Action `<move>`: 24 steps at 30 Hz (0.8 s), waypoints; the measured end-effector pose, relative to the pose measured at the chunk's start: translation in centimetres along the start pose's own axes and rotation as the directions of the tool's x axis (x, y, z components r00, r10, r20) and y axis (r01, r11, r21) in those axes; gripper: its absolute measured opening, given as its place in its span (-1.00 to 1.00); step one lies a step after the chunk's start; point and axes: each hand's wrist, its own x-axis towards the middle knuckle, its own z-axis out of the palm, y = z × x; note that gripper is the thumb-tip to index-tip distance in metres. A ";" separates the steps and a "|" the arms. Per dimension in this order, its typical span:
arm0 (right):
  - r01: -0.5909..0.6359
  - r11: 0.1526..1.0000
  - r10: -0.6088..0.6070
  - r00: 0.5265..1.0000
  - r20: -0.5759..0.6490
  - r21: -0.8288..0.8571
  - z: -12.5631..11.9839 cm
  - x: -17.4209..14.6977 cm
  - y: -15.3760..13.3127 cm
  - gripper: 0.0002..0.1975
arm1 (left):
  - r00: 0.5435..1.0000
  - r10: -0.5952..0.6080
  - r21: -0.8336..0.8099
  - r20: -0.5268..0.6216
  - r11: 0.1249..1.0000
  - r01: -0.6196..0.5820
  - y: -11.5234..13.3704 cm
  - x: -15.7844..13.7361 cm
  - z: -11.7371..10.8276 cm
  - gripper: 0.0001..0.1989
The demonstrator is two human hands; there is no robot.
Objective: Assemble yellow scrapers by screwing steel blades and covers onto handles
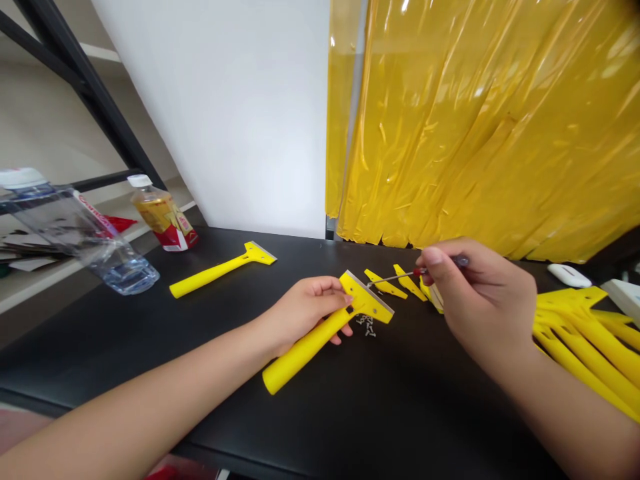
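Observation:
My left hand (313, 307) grips a yellow scraper (313, 347) just below its head, with the handle pointing down toward me and a metal blade along the head's edge. In my right hand (480, 293) is a screwdriver (393, 279), its thin shaft reaching left so that the tip is at the scraper's head. Whether the tip sits in a screw is too small to tell. Several small screws (369, 327) lie on the black table beneath the head. Behind it are loose yellow head plates (385, 283), partly covered by my right hand.
Another yellow scraper (215, 272) lies at the back left. Beyond it stand a juice bottle (163, 213) and a large clear bottle (95, 233). Several yellow scraper handles (590, 340) are piled at right, near a white oval object (569, 275). Yellow plastic sheeting (475, 127) borders the black table (395, 413).

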 end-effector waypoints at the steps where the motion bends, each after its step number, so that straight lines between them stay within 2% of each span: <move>1: -0.016 1.000 0.016 1.000 0.002 0.009 0.1 0.0 0.1 -0.83 | 1.000 -0.014 -0.008 0.005 1.000 0.014 0.0 0.0 0.0 -0.77; 4: -0.034 0.997 0.032 0.999 0.040 0.062 0.3 -0.1 0.1 -0.84 | 0.998 -0.061 -0.038 0.029 0.997 0.062 -0.1 -0.1 0.1 -0.78; 10: 0.020 0.996 -0.030 0.993 0.113 0.093 0.6 -0.6 0.0 -0.88 | 0.991 -0.114 -0.095 0.069 0.988 0.121 0.1 -0.4 0.4 -0.79; 24: 0.054 0.997 -0.064 0.981 0.183 0.062 0.7 -0.8 0.0 -0.90 | 0.992 -0.111 -0.099 0.068 0.988 0.117 0.2 -0.5 0.4 -0.78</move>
